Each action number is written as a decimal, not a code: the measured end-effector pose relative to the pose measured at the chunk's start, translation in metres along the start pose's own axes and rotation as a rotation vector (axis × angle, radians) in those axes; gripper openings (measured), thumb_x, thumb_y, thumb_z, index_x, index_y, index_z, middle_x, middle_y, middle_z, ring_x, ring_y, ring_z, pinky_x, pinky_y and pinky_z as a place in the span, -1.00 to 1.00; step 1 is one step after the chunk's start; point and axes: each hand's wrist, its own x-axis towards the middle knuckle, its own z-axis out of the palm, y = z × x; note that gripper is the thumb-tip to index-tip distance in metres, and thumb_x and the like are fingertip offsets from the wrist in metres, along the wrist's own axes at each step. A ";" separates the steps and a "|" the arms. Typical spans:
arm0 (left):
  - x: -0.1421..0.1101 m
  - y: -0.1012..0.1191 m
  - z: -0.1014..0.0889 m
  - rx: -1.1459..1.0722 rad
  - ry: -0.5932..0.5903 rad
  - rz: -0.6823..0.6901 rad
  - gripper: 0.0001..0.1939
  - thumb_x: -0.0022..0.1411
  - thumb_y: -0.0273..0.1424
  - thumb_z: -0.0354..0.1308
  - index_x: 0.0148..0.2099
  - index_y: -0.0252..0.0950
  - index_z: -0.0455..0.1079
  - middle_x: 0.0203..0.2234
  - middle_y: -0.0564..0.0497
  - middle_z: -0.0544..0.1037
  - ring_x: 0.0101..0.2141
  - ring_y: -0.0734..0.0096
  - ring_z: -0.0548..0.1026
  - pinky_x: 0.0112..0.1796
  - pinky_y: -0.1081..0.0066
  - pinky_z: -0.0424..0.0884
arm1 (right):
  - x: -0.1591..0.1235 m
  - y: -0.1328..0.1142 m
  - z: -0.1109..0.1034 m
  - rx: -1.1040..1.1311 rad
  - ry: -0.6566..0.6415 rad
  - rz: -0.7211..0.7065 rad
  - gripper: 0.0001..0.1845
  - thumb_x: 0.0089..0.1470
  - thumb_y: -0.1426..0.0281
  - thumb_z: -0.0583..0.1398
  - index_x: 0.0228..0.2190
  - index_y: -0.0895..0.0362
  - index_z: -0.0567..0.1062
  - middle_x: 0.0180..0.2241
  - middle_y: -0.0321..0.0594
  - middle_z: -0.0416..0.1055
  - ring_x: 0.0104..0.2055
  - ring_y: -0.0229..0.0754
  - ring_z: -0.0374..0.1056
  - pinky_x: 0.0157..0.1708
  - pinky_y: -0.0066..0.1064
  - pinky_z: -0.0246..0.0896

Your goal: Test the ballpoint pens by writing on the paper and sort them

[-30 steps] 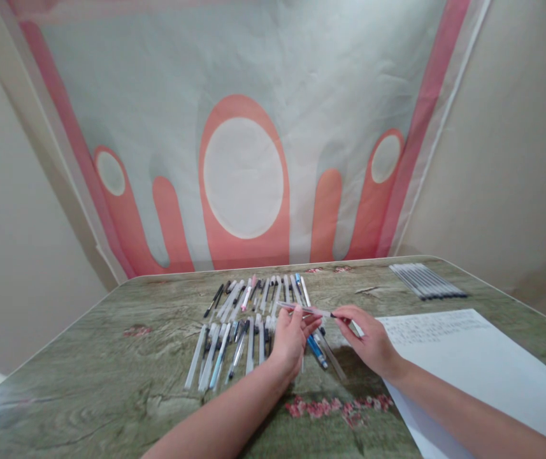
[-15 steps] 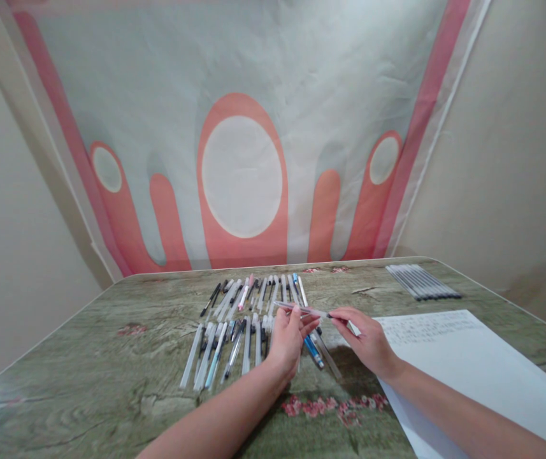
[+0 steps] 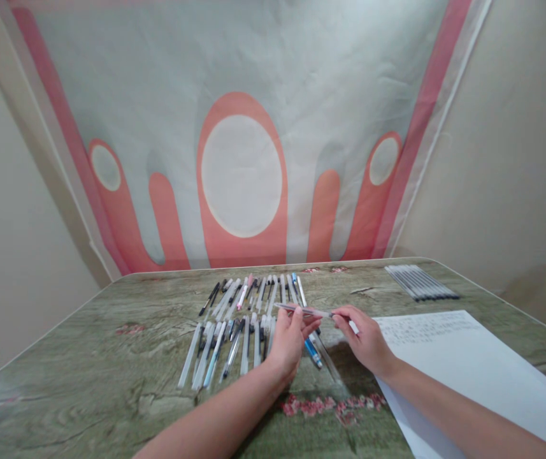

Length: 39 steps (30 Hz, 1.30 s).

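Observation:
A clear-barrelled pen [image 3: 313,312] is held level above the table between both hands. My left hand [image 3: 289,335] grips its left part between thumb and fingers, the other fingers stretched beneath it. At the pen's dark right end, my right hand [image 3: 361,338] pinches with thumb and forefinger. A small whitish piece [image 3: 353,327] shows at the right fingers; I cannot tell what it is. Beneath and left of the left hand lie two rows of pens, a far row [image 3: 229,298] and a near row [image 3: 213,357]. A blue pen [image 3: 313,354] lies just right of the left hand.
A white sheet of paper [image 3: 473,376] with handwriting along its top lies under my right forearm. Several clear pens [image 3: 420,284] lie side by side at the far right. The wood-patterned table [image 3: 86,370] ends at a wall covering [image 3: 244,248] with pink shapes.
The right hand has shifted very slightly along the pen's right end. Both hands keep their hold; the pens and paper on the table have stayed put.

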 end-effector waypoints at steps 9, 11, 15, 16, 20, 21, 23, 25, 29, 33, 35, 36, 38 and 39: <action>0.000 -0.003 -0.001 -0.019 -0.048 -0.007 -0.75 0.11 -0.35 0.13 -0.27 -0.27 0.09 -0.36 -0.02 0.47 -0.32 0.38 0.50 -0.12 0.20 0.33 | 0.000 -0.001 -0.001 0.109 -0.123 0.203 -0.62 0.17 0.23 -0.08 -0.55 0.13 0.34 -0.61 -0.30 0.31 -0.55 -0.27 0.26 -0.50 -0.46 0.15; 0.002 -0.002 -0.002 -0.032 -0.049 -0.010 -0.77 0.12 -0.36 0.12 -0.27 -0.27 0.09 -0.35 -0.03 0.47 -0.32 0.39 0.50 -0.11 0.21 0.32 | 0.001 -0.002 -0.001 0.176 -0.134 0.247 -0.61 0.18 0.23 -0.10 -0.52 0.14 0.35 -0.60 -0.29 0.33 -0.55 -0.27 0.27 -0.50 -0.46 0.17; 0.003 0.001 -0.002 -0.038 -0.035 0.008 -0.78 0.13 -0.37 0.11 -0.27 -0.27 0.09 -0.35 -0.03 0.46 -0.31 0.40 0.50 -0.11 0.22 0.33 | 0.002 -0.006 -0.001 0.185 -0.130 0.186 -0.75 0.14 0.25 -0.02 -0.33 0.13 0.36 -0.43 -0.23 0.37 -0.41 -0.24 0.30 -0.40 -0.44 0.22; 0.003 0.002 -0.001 -0.037 -0.033 0.012 -0.78 0.13 -0.37 0.11 -0.27 -0.27 0.09 -0.34 -0.03 0.46 -0.31 0.39 0.50 -0.11 0.22 0.33 | 0.003 -0.007 -0.001 0.167 -0.117 0.163 -0.77 0.13 0.26 0.00 -0.29 0.13 0.35 -0.39 -0.22 0.36 -0.37 -0.23 0.30 -0.39 -0.43 0.22; 0.001 0.002 -0.001 -0.025 -0.034 0.019 -0.76 0.12 -0.35 0.11 -0.25 -0.26 0.08 -0.33 -0.04 0.46 -0.30 0.38 0.50 -0.11 0.21 0.32 | 0.002 -0.006 0.001 0.080 -0.062 0.092 -0.80 0.13 0.29 -0.01 -0.29 0.12 0.33 -0.35 -0.18 0.33 -0.34 -0.22 0.27 -0.34 -0.41 0.20; 0.001 0.001 0.000 -0.018 -0.039 0.023 -0.75 0.12 -0.34 0.11 -0.25 -0.26 0.08 -0.33 -0.03 0.46 -0.29 0.37 0.49 -0.11 0.21 0.32 | 0.002 -0.005 0.000 0.061 -0.067 0.080 -0.80 0.14 0.29 -0.01 -0.32 0.12 0.33 -0.37 -0.19 0.32 -0.34 -0.22 0.26 -0.33 -0.40 0.19; 0.000 0.000 0.000 -0.001 -0.056 0.028 -0.74 0.11 -0.32 0.12 -0.25 -0.26 0.08 -0.33 -0.03 0.46 -0.30 0.37 0.49 -0.12 0.20 0.33 | 0.001 -0.005 -0.001 0.037 -0.099 0.079 -0.76 0.15 0.29 -0.04 -0.42 0.12 0.33 -0.44 -0.22 0.31 -0.39 -0.23 0.25 -0.35 -0.40 0.16; 0.000 -0.001 0.000 0.013 -0.069 0.026 -0.71 0.09 -0.30 0.14 -0.25 -0.27 0.08 -0.35 -0.02 0.46 -0.32 0.37 0.49 -0.13 0.20 0.33 | 0.000 -0.004 -0.002 0.050 -0.141 0.119 -0.69 0.17 0.29 -0.07 -0.51 0.12 0.32 -0.53 -0.26 0.28 -0.45 -0.25 0.23 -0.39 -0.41 0.14; 0.002 -0.002 -0.001 0.020 -0.068 0.015 -0.69 0.08 -0.28 0.14 -0.25 -0.27 0.08 -0.34 -0.01 0.46 -0.32 0.38 0.49 -0.14 0.22 0.34 | -0.001 -0.005 -0.002 0.171 -0.170 0.193 -0.64 0.20 0.29 -0.13 -0.49 0.13 0.33 -0.56 -0.29 0.27 -0.50 -0.28 0.23 -0.43 -0.44 0.13; 0.003 0.000 -0.002 0.016 -0.042 0.041 -0.72 0.11 -0.29 0.11 -0.23 -0.26 0.08 -0.32 -0.01 0.45 -0.29 0.38 0.49 -0.14 0.23 0.34 | 0.000 -0.005 -0.001 0.192 -0.096 0.155 -0.78 0.16 0.29 -0.04 -0.25 0.13 0.30 -0.35 -0.20 0.30 -0.34 -0.23 0.27 -0.36 -0.42 0.17; 0.003 0.000 -0.002 0.017 -0.045 0.044 -0.73 0.13 -0.30 0.10 -0.22 -0.26 0.08 -0.32 -0.01 0.45 -0.29 0.38 0.49 -0.14 0.23 0.35 | 0.001 -0.005 0.000 0.160 -0.082 0.128 -0.81 0.14 0.30 -0.01 -0.26 0.12 0.29 -0.32 -0.19 0.29 -0.31 -0.22 0.26 -0.35 -0.42 0.17; 0.003 0.000 -0.003 0.019 -0.048 0.046 -0.74 0.13 -0.30 0.10 -0.22 -0.26 0.08 -0.33 -0.01 0.45 -0.29 0.38 0.49 -0.15 0.23 0.35 | 0.001 -0.005 0.000 0.146 -0.082 0.120 -0.83 0.14 0.31 -0.01 -0.28 0.12 0.30 -0.33 -0.19 0.28 -0.32 -0.22 0.26 -0.35 -0.42 0.17; 0.002 -0.001 -0.002 0.026 -0.051 0.052 -0.75 0.14 -0.31 0.08 -0.22 -0.26 0.07 -0.33 -0.01 0.44 -0.29 0.38 0.49 -0.15 0.23 0.35 | 0.001 -0.005 -0.001 0.124 -0.091 0.117 -0.83 0.14 0.31 -0.01 -0.31 0.12 0.30 -0.37 -0.21 0.28 -0.35 -0.22 0.25 -0.36 -0.41 0.16; 0.001 -0.001 -0.002 0.032 -0.054 0.055 -0.75 0.15 -0.31 0.08 -0.22 -0.26 0.07 -0.32 -0.01 0.44 -0.29 0.37 0.49 -0.15 0.23 0.36 | 0.002 -0.005 -0.001 0.113 -0.096 0.120 -0.83 0.15 0.31 -0.02 -0.33 0.12 0.30 -0.39 -0.22 0.28 -0.37 -0.23 0.24 -0.36 -0.41 0.15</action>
